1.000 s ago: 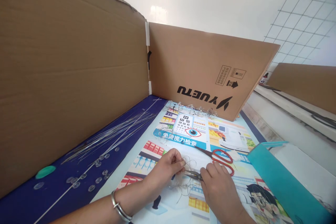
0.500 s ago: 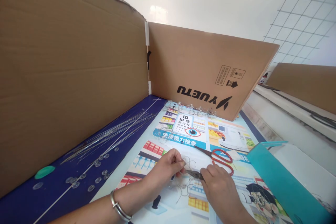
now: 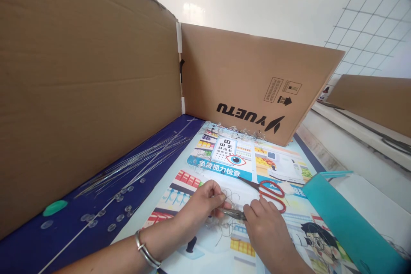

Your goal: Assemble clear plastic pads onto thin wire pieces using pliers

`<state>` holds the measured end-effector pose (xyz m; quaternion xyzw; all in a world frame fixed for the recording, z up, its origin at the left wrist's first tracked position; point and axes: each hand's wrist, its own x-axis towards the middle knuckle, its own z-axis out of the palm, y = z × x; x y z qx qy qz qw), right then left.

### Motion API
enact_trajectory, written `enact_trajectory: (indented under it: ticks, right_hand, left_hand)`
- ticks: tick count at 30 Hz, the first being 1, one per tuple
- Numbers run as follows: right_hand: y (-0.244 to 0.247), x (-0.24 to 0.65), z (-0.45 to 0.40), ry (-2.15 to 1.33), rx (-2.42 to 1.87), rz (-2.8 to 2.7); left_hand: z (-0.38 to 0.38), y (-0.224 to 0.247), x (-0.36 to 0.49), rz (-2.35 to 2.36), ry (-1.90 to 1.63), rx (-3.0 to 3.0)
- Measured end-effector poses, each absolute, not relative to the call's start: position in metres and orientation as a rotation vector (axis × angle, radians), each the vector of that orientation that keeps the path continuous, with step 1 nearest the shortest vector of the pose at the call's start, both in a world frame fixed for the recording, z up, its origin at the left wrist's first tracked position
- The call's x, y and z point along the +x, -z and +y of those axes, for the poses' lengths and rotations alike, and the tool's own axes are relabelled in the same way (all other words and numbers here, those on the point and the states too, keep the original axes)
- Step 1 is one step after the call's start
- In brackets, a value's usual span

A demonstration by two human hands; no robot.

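My left hand (image 3: 208, 201), with a silver bangle on its wrist, pinches a piece of thin wire. Closed round the handles of small dark pliers (image 3: 233, 213) is my right hand (image 3: 265, 222). The pliers' nose points left and reaches the fingertips of my left hand; whether it touches the wire is too small to tell. Loops of thin wire (image 3: 229, 229) spread around and below the fingertips, over the printed sheet. Just beyond my right hand lie red-handled scissors (image 3: 271, 192), blades toward the upper left.
Cardboard panels (image 3: 250, 81) stand at the left and back. Long straight wires (image 3: 138, 162) and several clear discs (image 3: 111, 227) lie on the blue surface, beside a green piece (image 3: 55, 208). A teal box (image 3: 346, 218) is at right. Tangled wire pieces (image 3: 237, 130) line the back panel.
The pliers have shifted slightly left, their nose now overlapping the fingertips of my left hand. My right hand has moved a little left and up. The view has shifted slightly.
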<state>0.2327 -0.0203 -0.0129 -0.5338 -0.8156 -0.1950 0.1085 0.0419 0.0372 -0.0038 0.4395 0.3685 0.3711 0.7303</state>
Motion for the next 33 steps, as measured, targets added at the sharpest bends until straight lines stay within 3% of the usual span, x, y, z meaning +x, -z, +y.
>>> enact_trajectory:
  ticks: [33]
  right_hand:
    - [0.0097,0.2299,-0.0228,0.351,-1.563,-2.262]
  left_hand:
    - [0.0303,-0.002,0.039,0.762,-0.828,0.812]
